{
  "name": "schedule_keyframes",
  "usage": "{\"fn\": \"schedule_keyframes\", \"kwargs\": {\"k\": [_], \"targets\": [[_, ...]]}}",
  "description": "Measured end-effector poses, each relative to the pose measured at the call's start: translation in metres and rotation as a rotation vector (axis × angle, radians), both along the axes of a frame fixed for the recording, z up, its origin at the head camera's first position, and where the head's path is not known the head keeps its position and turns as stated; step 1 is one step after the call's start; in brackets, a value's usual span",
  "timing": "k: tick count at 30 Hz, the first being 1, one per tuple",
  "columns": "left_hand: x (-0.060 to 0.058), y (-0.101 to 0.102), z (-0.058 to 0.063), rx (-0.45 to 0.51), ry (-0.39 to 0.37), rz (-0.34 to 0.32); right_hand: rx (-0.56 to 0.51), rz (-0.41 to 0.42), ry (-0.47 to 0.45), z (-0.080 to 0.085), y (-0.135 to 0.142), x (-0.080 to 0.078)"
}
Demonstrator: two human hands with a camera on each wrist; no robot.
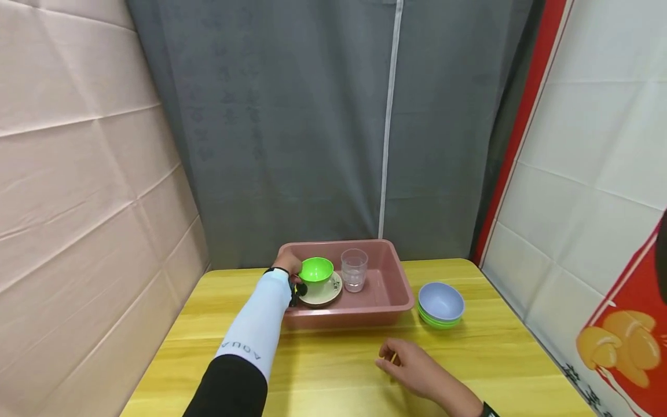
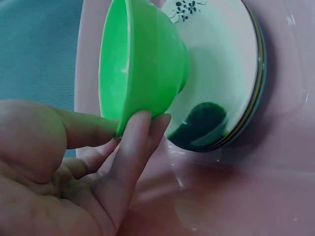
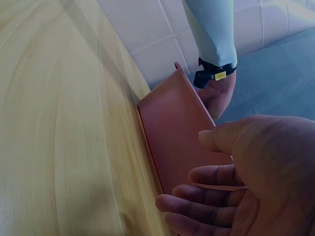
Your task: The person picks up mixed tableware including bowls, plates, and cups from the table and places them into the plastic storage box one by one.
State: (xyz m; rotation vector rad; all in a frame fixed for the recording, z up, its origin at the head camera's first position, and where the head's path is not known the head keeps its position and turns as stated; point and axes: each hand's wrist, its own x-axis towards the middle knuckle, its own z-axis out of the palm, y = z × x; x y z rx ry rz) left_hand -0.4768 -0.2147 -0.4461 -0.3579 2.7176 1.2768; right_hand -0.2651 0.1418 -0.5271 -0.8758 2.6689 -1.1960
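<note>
A bright green bowl (image 2: 147, 64) is pinched at its rim by my left hand (image 2: 74, 167), thumb on one side and fingers on the other. The bowl (image 1: 316, 270) is over a stack of plates (image 2: 221, 64) with dark green leaf and flower patterns; I cannot tell whether they touch. The plates lie in a pink basin (image 1: 365, 315), beside a clear glass (image 1: 355, 270). My right hand (image 1: 409, 368) hovers near the table in front of the basin, fingers loosely bent and holding nothing. In the right wrist view its fingers (image 3: 206, 196) appear before the basin's outer wall.
Right of the basin, a blue bowl (image 1: 442, 301) sits on top of green bowls (image 1: 440, 322) on the wooden table (image 1: 333, 370). A grey curtain (image 1: 292, 127) hangs behind the table. Pale walls (image 1: 94, 202) stand at the sides.
</note>
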Motion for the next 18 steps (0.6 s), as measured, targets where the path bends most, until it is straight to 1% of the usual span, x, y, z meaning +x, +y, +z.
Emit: {"fn": "schedule_keyframes", "kwargs": {"k": [6,18], "targets": [[0.002,0.002,-0.006,-0.002,-0.023,-0.035,0.000,-0.003,-0.025,0.001,0.002,0.000],[0.003,0.008,-0.014,-0.055,-0.042,-0.029,0.006,-0.014,-0.014,-0.001,0.005,0.002]]}}
